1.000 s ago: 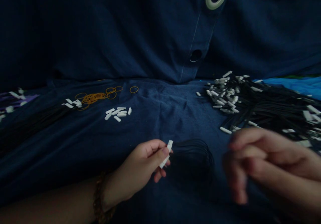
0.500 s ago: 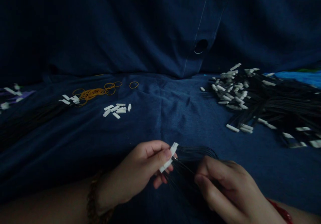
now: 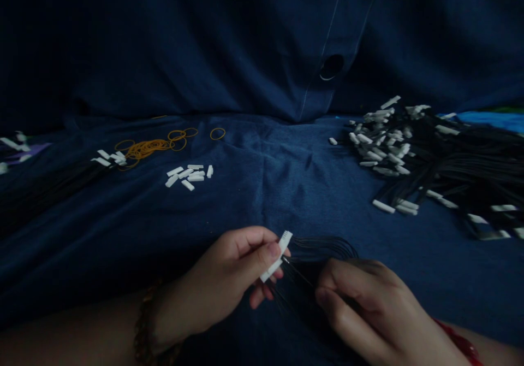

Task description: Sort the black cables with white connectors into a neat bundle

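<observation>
The white connector [image 3: 271, 266] is held above the dark blue cloth [image 3: 245, 196], front and centre before the person, in the left hand [image 3: 233, 267], whose thumb presses across its middle while fingers support it from below. The right hand [image 3: 368, 306] appears to pinch a thin dark wire [image 3: 302, 276] between thumb and forefinger, just beside the connector; the exact contact is too dim to tell. The connector looks like light, rigid plastic, probably smooth enough to slip if gripped loosely, and likely sturdy in the body but more delicate around its wire openings. A grip by the broad faces near the middle would suit it, leaving the ends and the wired edge free. The black wires [image 3: 327, 241] seem thin, springy and easily bent, so one is best held close to its tip. The connector's long axis runs aslant, its ribbed end pointing away from the person and a little rightward, its other end back toward the person and leftward. Its wired edge faces right, where the wires arch toward the right hand.
</observation>
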The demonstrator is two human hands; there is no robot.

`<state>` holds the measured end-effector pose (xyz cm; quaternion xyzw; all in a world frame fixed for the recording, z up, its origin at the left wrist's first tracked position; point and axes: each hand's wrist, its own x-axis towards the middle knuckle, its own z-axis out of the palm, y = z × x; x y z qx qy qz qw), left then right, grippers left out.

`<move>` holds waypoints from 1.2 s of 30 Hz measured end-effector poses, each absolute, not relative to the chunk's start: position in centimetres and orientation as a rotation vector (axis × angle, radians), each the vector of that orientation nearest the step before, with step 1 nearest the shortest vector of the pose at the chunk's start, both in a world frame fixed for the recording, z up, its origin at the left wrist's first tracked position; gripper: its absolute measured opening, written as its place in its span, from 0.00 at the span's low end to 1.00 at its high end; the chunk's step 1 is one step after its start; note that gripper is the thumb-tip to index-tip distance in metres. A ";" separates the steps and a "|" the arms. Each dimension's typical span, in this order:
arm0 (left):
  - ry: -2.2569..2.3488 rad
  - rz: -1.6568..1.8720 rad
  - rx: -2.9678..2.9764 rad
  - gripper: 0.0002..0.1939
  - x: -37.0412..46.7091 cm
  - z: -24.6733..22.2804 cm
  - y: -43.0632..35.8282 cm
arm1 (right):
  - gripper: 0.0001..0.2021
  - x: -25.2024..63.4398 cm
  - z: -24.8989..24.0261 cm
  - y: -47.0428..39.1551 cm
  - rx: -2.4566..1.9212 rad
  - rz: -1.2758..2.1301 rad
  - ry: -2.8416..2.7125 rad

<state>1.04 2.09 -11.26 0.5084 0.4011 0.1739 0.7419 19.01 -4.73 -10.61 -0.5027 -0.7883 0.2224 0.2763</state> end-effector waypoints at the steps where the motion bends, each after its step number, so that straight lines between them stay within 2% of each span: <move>1: 0.874 0.387 1.120 0.12 1.0 -11.3 2.1 | 0.12 19.0 -10.6 -4.7 -1.345 0.605 -2.124; 20: 0.845 0.388 1.155 0.13 1.0 -11.1 2.1 | 0.12 19.0 -10.7 -4.8 -1.308 0.640 -2.145; 36: 0.874 0.444 1.222 0.09 1.4 -11.1 1.9 | 0.12 18.6 -10.8 -5.0 -1.377 0.685 -2.040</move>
